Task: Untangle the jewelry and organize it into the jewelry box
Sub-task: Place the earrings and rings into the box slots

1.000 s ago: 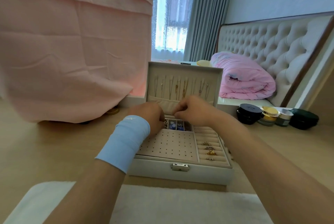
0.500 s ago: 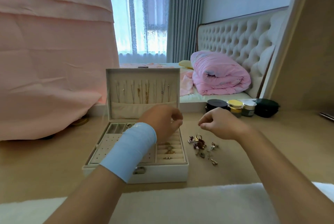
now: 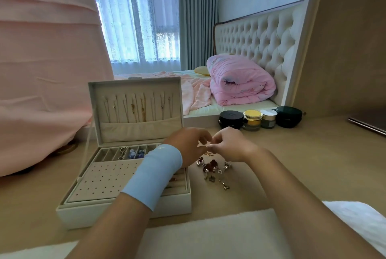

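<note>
Left hand (image 3: 187, 147), right hand (image 3: 229, 145): right of the jewelry box (image 3: 125, 212), fingers (image 3: 218, 136) pinching one gold piece (image 3: 208, 153), apparently to tease it free.
Pile (image 3: 213, 169): beneath the hands, unsorted.

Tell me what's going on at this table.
A person is sorting jewelry by hand. The left hand and right hand meet just above a tangled jewelry pile on the table, to the right of the open jewelry box. Both pinch a small piece, too small to identify. Necklaces already hang in the raised lid, and a few items sit in the back compartments. The pile is not yet sorted.
</note>
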Demonstrator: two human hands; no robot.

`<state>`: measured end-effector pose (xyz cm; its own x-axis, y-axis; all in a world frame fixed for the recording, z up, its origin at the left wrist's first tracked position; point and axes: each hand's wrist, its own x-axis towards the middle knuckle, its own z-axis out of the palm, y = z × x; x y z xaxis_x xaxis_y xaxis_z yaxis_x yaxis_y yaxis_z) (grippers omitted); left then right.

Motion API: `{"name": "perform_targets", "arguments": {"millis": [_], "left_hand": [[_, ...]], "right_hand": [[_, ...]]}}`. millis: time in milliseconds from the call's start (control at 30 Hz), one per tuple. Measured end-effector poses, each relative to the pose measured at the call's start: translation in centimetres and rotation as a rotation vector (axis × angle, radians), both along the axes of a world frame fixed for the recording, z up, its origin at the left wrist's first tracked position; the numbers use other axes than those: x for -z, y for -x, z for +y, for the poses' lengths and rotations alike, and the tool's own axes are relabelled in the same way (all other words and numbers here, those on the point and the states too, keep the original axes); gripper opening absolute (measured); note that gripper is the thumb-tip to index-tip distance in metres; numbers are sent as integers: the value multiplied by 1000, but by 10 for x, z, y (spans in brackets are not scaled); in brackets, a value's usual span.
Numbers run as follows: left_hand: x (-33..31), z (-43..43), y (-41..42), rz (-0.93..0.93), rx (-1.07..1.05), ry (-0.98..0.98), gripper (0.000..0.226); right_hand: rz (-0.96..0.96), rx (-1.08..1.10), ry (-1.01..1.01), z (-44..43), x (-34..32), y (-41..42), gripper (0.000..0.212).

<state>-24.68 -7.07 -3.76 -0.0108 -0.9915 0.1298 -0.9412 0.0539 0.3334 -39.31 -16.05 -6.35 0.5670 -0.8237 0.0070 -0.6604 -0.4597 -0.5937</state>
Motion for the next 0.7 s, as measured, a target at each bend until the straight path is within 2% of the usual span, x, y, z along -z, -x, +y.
{"name": "perform_targets", "arguments": {"millis": [133,300,467,600,700], "left_hand": [[-3,6,-14,92,1,51,32],[-15,14,-31,262,-22,107,23],[-27,21,-45,564,-130,161,28],[-35,28,-51,780,-103,74,25],[-35,29,-55,755,-85,70,21]], "right_hand": [[-203,-33,-76,6,-13,3,16],[-508,-6,-266,17,-22,-6,15],[-768,-52,-465,29,-25,-21,18],[-772,-96,-438,39,-23,-29,10],[-758,-77,-368,44,-19,-37,8]]}}
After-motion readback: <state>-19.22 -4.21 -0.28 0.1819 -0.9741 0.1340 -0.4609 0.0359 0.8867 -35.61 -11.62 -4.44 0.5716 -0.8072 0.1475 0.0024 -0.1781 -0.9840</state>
